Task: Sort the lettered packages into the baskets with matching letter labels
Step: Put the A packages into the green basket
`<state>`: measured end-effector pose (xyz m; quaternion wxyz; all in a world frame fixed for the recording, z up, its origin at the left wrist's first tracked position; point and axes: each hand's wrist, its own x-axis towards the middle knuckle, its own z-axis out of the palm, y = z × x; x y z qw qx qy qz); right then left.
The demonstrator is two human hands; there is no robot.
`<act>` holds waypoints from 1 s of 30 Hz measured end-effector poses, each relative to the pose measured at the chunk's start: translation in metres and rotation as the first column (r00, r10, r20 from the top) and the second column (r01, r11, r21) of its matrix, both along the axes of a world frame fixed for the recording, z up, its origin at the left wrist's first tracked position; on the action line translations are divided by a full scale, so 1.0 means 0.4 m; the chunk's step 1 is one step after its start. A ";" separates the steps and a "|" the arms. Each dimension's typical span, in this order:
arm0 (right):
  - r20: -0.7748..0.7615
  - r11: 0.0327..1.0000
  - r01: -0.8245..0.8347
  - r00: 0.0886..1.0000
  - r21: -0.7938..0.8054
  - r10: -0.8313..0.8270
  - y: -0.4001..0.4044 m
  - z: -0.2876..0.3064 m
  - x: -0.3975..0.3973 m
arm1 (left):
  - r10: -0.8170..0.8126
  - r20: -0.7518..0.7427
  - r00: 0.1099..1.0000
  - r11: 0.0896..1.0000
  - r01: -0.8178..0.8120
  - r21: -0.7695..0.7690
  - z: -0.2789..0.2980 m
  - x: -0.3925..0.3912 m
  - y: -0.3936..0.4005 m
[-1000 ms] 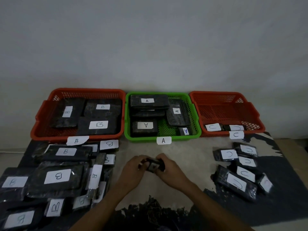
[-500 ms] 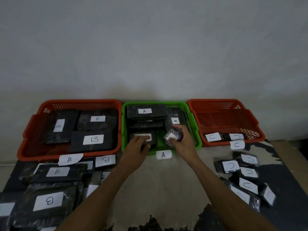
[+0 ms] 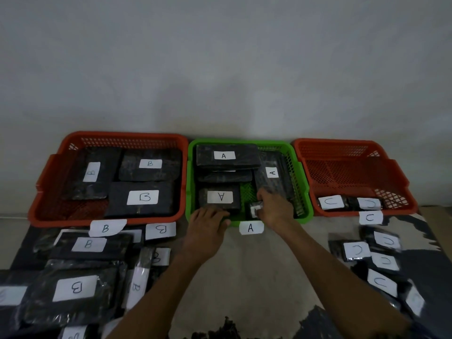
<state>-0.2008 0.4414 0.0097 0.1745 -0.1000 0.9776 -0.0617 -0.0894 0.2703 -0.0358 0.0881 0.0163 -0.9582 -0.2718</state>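
Note:
The green basket, tagged A at its front, holds several black packages with white A labels. My right hand reaches into its front right part and pinches a small black package low against the basket floor. Its label is too blurred to read. My left hand rests on the basket's front rim, fingers laid flat against the near edge of an A package. The red B basket at the left holds three B packages. The red C basket at the right has two C packages along its front wall.
Several B packages lie piled on the dark mat at the front left. Several C packages lie loose at the front right. A grey wall stands right behind the baskets. Bare pale floor lies between my forearms.
Both hands went forward from the floor to the green basket with the small package. Since half a second ago my right hand has lowered it into the basket's front, and my left hand slid back to the rim.

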 end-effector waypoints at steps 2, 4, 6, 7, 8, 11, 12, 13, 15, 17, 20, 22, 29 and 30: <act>-0.021 0.992 -0.015 1.000 0.122 0.018 -0.012 0.011 -0.003 | -0.004 0.027 1.000 1.000 0.004 -0.007 -0.001 -0.001 0.000; -0.006 0.973 -0.032 0.999 0.230 0.034 -0.018 0.014 -0.007 | -0.012 0.059 0.998 1.000 0.012 -0.010 -0.004 -0.001 -0.001; 0.029 0.968 -0.054 0.998 0.247 0.048 -0.018 0.013 -0.007 | -0.013 0.083 0.996 1.000 0.013 -0.005 -0.006 -0.002 -0.002; 0.052 0.973 -0.080 0.996 0.215 0.070 -0.016 0.011 -0.009 | -0.011 0.090 0.996 1.000 0.012 -0.006 -0.006 -0.003 -0.002; 0.084 0.980 -0.112 0.992 0.162 0.099 -0.014 0.009 -0.012 | -0.010 0.095 0.995 1.000 0.011 -0.011 -0.006 -0.003 -0.003; 0.224 0.987 -0.163 0.962 0.000 0.159 -0.009 0.007 -0.029 | -0.007 0.108 0.994 1.000 0.009 -0.025 -0.007 -0.005 -0.002; 0.265 0.984 -0.180 0.948 -0.012 0.177 -0.009 0.006 -0.036 | -0.007 0.116 0.993 1.000 0.010 -0.025 -0.005 -0.005 -0.003; 0.298 0.981 -0.192 0.936 -0.012 0.187 -0.010 0.004 -0.042 | -0.009 0.126 0.992 1.000 0.012 -0.025 -0.003 -0.005 -0.003; 0.340 0.982 -0.191 0.923 -0.008 0.182 -0.011 -0.001 -0.049 | -0.012 0.139 0.990 1.000 0.016 -0.022 -0.001 -0.006 -0.005; 0.343 0.983 -0.182 0.923 -0.001 0.172 -0.008 -0.005 -0.052 | -0.012 0.148 0.989 1.000 0.016 -0.022 0.002 -0.006 -0.005; 0.311 0.981 -0.193 0.934 0.018 0.178 -0.004 -0.008 -0.050 | -0.010 0.151 0.988 0.999 0.014 -0.030 0.003 -0.006 -0.004; 0.273 0.976 -0.215 0.940 0.020 0.202 -0.005 -0.005 -0.045 | -0.005 0.145 0.989 0.999 0.010 -0.030 0.003 -0.007 -0.003; 0.348 0.974 -0.220 0.919 0.061 0.186 -0.001 -0.019 -0.039 | -0.005 0.159 0.987 1.000 0.010 -0.030 0.003 -0.008 -0.005; 0.330 0.977 -0.208 0.926 0.037 0.184 0.001 -0.018 -0.039 | -0.003 0.158 0.987 0.999 0.008 -0.032 0.004 -0.008 -0.005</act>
